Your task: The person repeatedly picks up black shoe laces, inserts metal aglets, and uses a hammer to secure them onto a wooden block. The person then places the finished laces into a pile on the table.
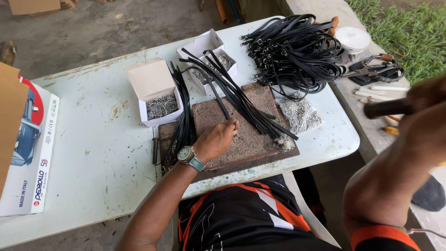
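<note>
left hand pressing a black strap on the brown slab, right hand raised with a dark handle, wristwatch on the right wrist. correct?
Not quite. The head view shows the wristwatch on the left wrist, not the right. The rest stands: the left hand presses a black strap on the brown slab, and the right hand is raised with a dark handle.

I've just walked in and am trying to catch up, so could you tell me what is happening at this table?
A person sits at a white table. Their left hand, with a wristwatch, pinches something small against a brown slab, beside a black strap lying on it. Their right hand is raised at the side, gripping a dark tool handle. A bundle of black straps and two open white boxes of small metal parts sit farther back.
</note>
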